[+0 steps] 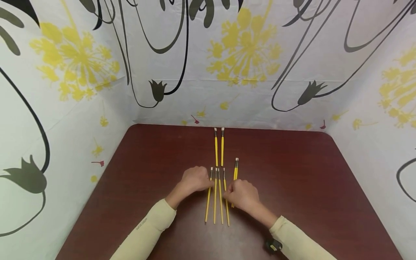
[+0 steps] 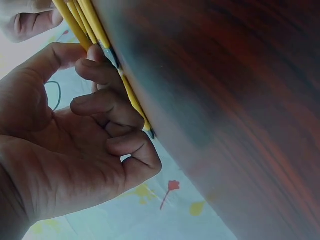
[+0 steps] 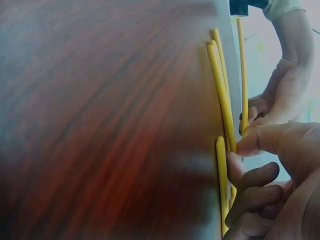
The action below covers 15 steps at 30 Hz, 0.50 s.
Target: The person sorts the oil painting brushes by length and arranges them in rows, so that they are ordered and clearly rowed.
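Note:
Four slim paintbrushes with yellow handles lie side by side between the hands, bristles pointing away. My left hand (image 1: 195, 179) pinches the leftmost paintbrush (image 1: 207, 207) between thumb and index finger; its handle tilts up off the table in the right wrist view. With thumb and index fingertip, my right hand (image 1: 243, 194) pinches the rightmost paintbrush (image 1: 227, 211) of the row. Between these lie two more, a left middle paintbrush (image 1: 215, 206) and a right middle paintbrush (image 1: 221, 206). The other fingers of both hands are loosely curled.
Beyond the row, two paintbrushes (image 1: 222, 148) point toward the far edge of the dark red-brown table (image 1: 156, 155). Another pair of paintbrushes (image 1: 235, 173) lies just right of the row, partly hidden by the right hand. A patterned white cloth (image 1: 201, 97) surrounds the table.

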Each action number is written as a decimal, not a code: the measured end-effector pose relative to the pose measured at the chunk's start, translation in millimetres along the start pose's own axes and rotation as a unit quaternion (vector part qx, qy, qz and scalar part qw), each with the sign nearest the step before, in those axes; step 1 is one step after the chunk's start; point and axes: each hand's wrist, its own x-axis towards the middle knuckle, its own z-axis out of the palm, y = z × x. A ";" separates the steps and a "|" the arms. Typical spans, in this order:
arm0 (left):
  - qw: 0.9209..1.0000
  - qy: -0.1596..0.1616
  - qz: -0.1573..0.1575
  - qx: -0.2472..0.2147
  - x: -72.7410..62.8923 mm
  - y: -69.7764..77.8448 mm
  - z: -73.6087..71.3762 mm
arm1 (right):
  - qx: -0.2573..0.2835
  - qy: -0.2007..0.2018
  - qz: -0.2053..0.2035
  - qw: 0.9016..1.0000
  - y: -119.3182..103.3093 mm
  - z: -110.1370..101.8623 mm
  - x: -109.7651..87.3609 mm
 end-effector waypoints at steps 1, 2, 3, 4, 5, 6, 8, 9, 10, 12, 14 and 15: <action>1.000 -0.001 0.000 0.005 0.3 -0.6 0.8 | -0.004 0.003 -0.003 1.000 -0.9 1.2 -0.5; 1.000 -0.001 0.000 0.007 0.6 -1.1 1.6 | -0.009 0.006 -0.004 1.000 -1.7 2.2 -0.7; 1.000 -0.001 0.000 0.007 0.7 -1.4 2.4 | -0.013 0.009 -0.006 1.000 -2.6 2.8 -0.6; 1.000 -0.001 -0.001 0.006 0.9 -1.7 3.0 | -0.018 0.012 -0.005 1.000 -3.5 3.4 -0.4; 1.000 -0.001 -0.002 0.004 1.1 -1.9 3.3 | -0.021 0.011 -0.002 1.000 -4.7 3.5 0.1; 1.000 -0.002 -0.003 0.002 1.3 -2.1 3.6 | -0.024 0.012 -0.001 1.000 -5.7 4.2 0.7; 1.000 -0.001 -0.005 -0.001 1.8 -2.1 4.5 | -0.029 0.013 0.005 0.999 -7.3 4.6 1.7; 1.000 0.000 -0.006 0.001 2.1 -2.1 4.9 | -0.033 0.012 0.008 0.999 -8.0 4.8 2.2; 1.000 0.001 -0.008 0.004 2.5 -2.0 5.6 | -0.035 0.011 0.010 0.999 -8.7 5.0 2.6; 1.000 0.003 -0.010 0.012 3.5 -1.8 7.0 | -0.040 0.010 0.010 0.999 -9.5 5.2 3.3; 1.000 0.003 -0.013 0.022 5.1 -1.6 8.7 | -0.042 0.007 0.008 0.999 -9.9 4.8 3.6; 1.000 0.003 -0.014 0.025 5.9 -1.3 9.5 | -0.043 0.008 0.007 0.999 -10.1 4.7 3.6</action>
